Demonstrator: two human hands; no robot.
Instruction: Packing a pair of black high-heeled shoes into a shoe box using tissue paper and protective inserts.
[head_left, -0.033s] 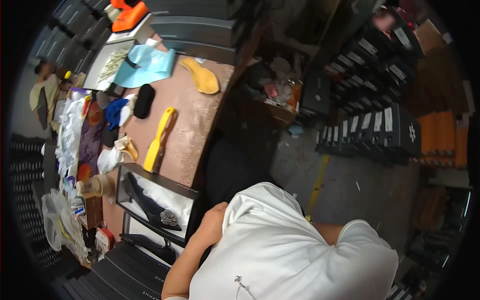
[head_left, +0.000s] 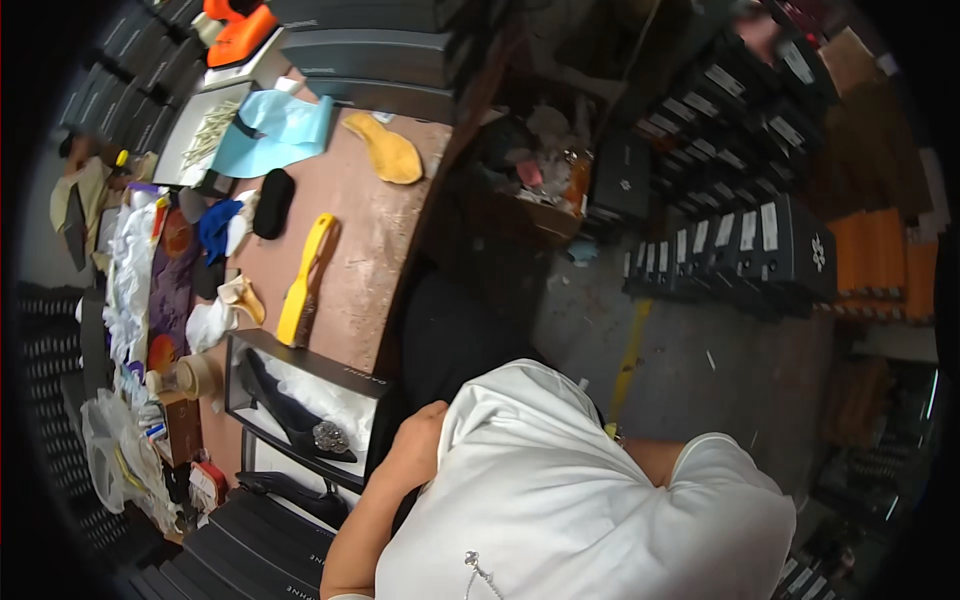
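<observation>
My left hand (head_left: 421,436) is at the front of my white shirt (head_left: 560,490), beside the edge of the worktable. Its fingers are mostly hidden at the shirt's fold, so whether it grips the cloth does not show. Of my right arm only a piece of forearm (head_left: 654,461) shows; that hand is hidden behind the shirt. Left of my left hand stands an open shoe box (head_left: 362,382) with white tissue and a black shoe (head_left: 285,410) bearing a sparkling ornament. Another black shoe (head_left: 292,492) lies in a box just nearer to me.
A yellow-handled brush (head_left: 305,285), a tan insole-shaped pad (head_left: 385,150), a black oblong item (head_left: 273,203) and a light-blue sheet (head_left: 275,135) lie on the worktable (head_left: 365,260). Dark shoe boxes (head_left: 800,245) stand in rows at right. A person (head_left: 80,200) is at far left.
The whole scene has shifted slightly left in the view. My left hand stays at the shirt, and the table's things keep their places.
</observation>
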